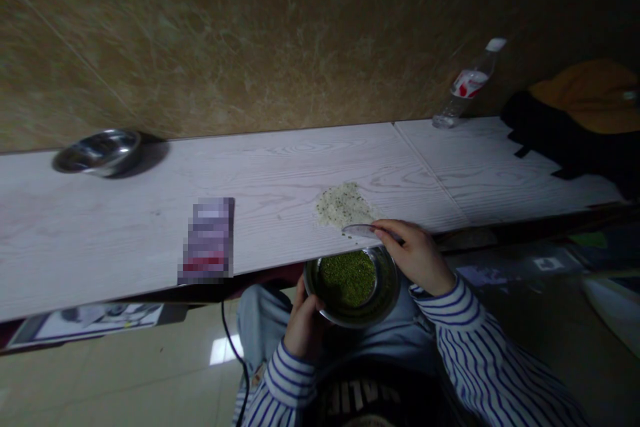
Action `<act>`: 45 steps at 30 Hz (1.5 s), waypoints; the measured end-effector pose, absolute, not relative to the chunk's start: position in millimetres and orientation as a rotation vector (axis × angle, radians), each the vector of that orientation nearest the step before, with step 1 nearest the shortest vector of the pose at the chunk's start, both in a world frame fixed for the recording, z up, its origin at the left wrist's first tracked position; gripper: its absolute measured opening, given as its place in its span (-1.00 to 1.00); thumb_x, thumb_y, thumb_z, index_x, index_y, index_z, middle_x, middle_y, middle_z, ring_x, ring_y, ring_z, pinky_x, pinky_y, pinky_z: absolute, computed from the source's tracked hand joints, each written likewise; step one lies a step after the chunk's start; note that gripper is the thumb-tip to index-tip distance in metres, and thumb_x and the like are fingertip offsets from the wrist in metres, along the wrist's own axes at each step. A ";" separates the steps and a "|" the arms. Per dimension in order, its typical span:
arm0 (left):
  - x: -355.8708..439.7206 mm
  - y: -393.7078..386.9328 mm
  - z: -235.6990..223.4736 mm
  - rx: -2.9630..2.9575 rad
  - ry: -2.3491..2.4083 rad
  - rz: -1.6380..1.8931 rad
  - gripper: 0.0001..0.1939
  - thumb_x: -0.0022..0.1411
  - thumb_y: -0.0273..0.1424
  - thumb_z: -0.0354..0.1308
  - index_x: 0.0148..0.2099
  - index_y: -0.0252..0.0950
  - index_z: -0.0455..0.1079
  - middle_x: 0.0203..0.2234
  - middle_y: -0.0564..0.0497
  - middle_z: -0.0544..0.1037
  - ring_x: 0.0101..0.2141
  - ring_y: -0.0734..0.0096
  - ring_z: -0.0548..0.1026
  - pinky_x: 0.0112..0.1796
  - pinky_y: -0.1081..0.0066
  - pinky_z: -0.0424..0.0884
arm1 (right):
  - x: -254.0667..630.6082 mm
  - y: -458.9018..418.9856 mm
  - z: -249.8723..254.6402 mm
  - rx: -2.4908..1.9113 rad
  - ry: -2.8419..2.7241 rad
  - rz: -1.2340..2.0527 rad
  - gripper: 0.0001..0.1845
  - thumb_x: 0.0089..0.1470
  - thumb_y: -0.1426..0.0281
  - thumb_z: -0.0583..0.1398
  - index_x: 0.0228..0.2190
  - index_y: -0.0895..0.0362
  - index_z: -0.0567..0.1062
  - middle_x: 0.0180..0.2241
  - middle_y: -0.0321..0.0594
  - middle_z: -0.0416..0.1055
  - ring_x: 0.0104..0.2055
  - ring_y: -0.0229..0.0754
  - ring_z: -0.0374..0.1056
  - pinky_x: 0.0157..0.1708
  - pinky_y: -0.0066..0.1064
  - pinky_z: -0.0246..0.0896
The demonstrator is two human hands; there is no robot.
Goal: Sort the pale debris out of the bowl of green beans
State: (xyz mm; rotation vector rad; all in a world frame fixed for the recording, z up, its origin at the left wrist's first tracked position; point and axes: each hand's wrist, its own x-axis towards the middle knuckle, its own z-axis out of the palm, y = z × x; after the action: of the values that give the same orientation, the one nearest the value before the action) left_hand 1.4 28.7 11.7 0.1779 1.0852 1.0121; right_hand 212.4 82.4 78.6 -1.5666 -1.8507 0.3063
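Holds a metal bowl (387, 280) with the left hand (305, 320), clasping its left side with the thumb over the rim and fingers along the outside. Shows a layer of small green beans (347, 278) inside this bowl, over the lap and close to the front edge of a white wood-grain table (280, 157). Cannot tell touching from a narrow gap between bowl and edge. Pinches a thin, clear, flat tool (357, 229) between thumb and fingers of the right hand (420, 253), with its free end at the near side of a low, spread pile of pale grains (345, 203) speckled with dark green ones. Just nearer the edge: a few stray dark grains (349, 237).

Farther left on the table, near the front edge: a purple rectangular item (207, 240) with a red band, blurred into blocks. Behind it and further left, near a brown marbled wall (250, 33): a second metal bowl (123, 159). At the back right, close to the same wall: a clear plastic bottle (465, 83) with a white top and a red-and-white label. At the far right: a mustard-yellow hat (587, 97) atop something black (545, 140).

On both arms: blue-and-white striped sleeves (475, 327). Below the table: light blue jeans (257, 320), a black cable (240, 353) and pale floor tiles (125, 373).
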 end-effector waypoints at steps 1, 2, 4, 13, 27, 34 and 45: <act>1.0 28.6 10.8 0.178 1.083 1.017 -0.30 -0.21 -0.50 0.16 0.09 -0.11 0.35 -0.28 0.05 0.53 -0.29 0.24 0.48 -0.38 0.36 0.39 | 211.9 82.4 79.1 -1.563 -1.859 0.314 -0.78 0.21 0.39 0.14 -0.20 0.05 0.60 -0.23 -0.19 0.63 -0.18 -0.09 0.55 -0.11 -0.23 0.43; 0.6 28.5 9.7 0.179 1.081 1.020 -0.31 -0.22 -0.51 0.16 0.07 -0.10 0.35 -0.30 0.07 0.52 -0.32 0.28 0.47 -0.40 0.38 0.38 | 211.5 82.4 79.8 -1.559 -1.868 0.323 -0.78 0.21 0.39 0.15 -0.21 0.05 0.60 -0.24 -0.19 0.64 -0.19 -0.10 0.55 -0.11 -0.24 0.43; 0.0 28.2 7.6 0.186 1.074 1.022 -0.33 -0.22 -0.52 0.15 0.05 -0.09 0.36 -0.35 0.10 0.50 -0.38 0.35 0.43 -0.42 0.41 0.35 | 210.9 82.3 81.1 -1.551 -1.882 0.335 -0.79 0.21 0.40 0.15 -0.21 0.06 0.60 -0.25 -0.19 0.64 -0.20 -0.10 0.55 -0.12 -0.25 0.42; -2.8 28.3 9.4 0.197 1.079 1.040 -0.29 -0.24 -0.51 0.16 0.07 -0.11 0.35 -0.35 0.08 0.50 -0.40 0.32 0.42 -0.47 0.40 0.35 | 203.2 80.2 84.4 -1.523 -1.958 0.315 -0.79 0.22 0.42 0.15 -0.21 0.03 0.60 -0.26 -0.21 0.63 -0.22 -0.12 0.54 -0.13 -0.25 0.38; -2.8 28.8 10.8 0.192 1.077 1.047 -0.35 -0.21 -0.53 0.15 0.04 -0.16 0.36 -0.42 0.10 0.48 -0.45 0.38 0.38 -0.50 0.43 0.30 | 227.3 55.2 87.5 -1.560 -1.853 0.203 -0.80 0.20 0.41 0.15 -0.24 0.06 0.60 -0.28 -0.19 0.64 -0.24 -0.10 0.55 -0.17 -0.26 0.43; -1.0 29.2 9.5 0.197 1.063 1.039 -0.32 -0.23 -0.54 0.16 0.06 -0.18 0.35 -0.40 0.08 0.51 -0.44 0.36 0.41 -0.49 0.43 0.30 | 246.9 59.8 82.0 -1.642 -1.781 0.127 -0.79 0.21 0.38 0.15 -0.24 0.09 0.60 -0.26 -0.15 0.64 -0.23 -0.06 0.56 -0.16 -0.23 0.45; 2.4 26.4 7.2 0.205 1.070 1.017 -0.41 -0.18 -0.54 0.18 0.00 -0.17 0.38 -0.40 0.08 0.51 -0.42 0.39 0.40 -0.44 0.43 0.34 | 235.2 61.1 86.4 -1.626 -1.864 0.103 -0.81 0.20 0.44 0.17 -0.22 0.13 0.59 -0.27 -0.14 0.64 -0.24 -0.08 0.56 -0.16 -0.27 0.43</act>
State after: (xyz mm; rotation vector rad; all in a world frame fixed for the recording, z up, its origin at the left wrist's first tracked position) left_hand 2.4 26.4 7.2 0.2052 1.0698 1.0172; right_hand 235.2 61.1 86.4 -1.6258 -1.8639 0.1031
